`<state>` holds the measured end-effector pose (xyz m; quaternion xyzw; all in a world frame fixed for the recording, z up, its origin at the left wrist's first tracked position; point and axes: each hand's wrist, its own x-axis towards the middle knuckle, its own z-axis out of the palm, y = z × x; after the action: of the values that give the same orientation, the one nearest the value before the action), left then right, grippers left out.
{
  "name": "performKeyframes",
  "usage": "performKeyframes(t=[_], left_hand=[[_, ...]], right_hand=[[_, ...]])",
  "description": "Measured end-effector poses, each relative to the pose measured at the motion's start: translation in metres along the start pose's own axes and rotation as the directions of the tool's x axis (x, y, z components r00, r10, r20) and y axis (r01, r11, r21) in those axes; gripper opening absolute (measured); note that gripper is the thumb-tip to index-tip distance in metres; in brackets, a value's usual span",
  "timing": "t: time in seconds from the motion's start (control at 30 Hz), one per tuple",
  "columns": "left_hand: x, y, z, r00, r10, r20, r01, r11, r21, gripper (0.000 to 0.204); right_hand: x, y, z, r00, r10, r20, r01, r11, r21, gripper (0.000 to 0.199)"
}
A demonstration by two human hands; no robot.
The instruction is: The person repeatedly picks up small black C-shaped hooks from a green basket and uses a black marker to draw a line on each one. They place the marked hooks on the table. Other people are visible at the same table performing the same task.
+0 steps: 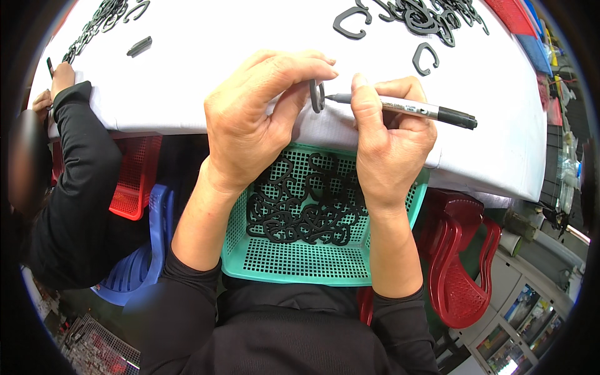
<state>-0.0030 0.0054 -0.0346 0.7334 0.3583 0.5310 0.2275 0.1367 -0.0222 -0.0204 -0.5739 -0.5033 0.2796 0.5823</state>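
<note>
My left hand [259, 115] pinches a small black plastic ring-shaped clip [317, 97] between thumb and fingers, held edge-on above the table's front edge. My right hand [387, 140] grips a marker pen [412, 109], white-barrelled with a black cap end, its tip touching the clip. Below my hands, on my lap, sits a teal mesh basket [294, 259] holding several black clips [300, 206] of the same kind.
A white-covered table [250, 44] carries piles of black clips at the far right [425, 19] and far left [100, 22]. On the left a person in a black sleeve [75, 156] works beside a red basket [134, 178] and a blue chair [147, 250]. Dark red chairs [459, 262] stand at the right.
</note>
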Motion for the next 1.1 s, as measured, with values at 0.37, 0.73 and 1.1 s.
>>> performKeyframes(t=[0.37,0.73,1.1], left_hand=[[0.002,0.001,0.000,1.000,0.021,0.012,-0.021,0.999,0.038,0.034],[0.006,0.007,0.014,0.998,0.046,0.048,-0.050,0.996,0.080,0.037],[0.006,0.016,0.001,0.991,-0.104,0.087,0.129,0.923,-0.362,0.034]], right_hand=[[-0.002,-0.007,-0.010,0.995,-0.004,-0.099,0.028,0.970,0.242,0.011],[0.004,-0.017,-0.011,0.973,-0.210,0.101,0.227,0.952,-0.206,0.020],[0.015,-0.017,-0.026,0.893,0.369,0.259,-0.450,0.715,0.535,0.022]])
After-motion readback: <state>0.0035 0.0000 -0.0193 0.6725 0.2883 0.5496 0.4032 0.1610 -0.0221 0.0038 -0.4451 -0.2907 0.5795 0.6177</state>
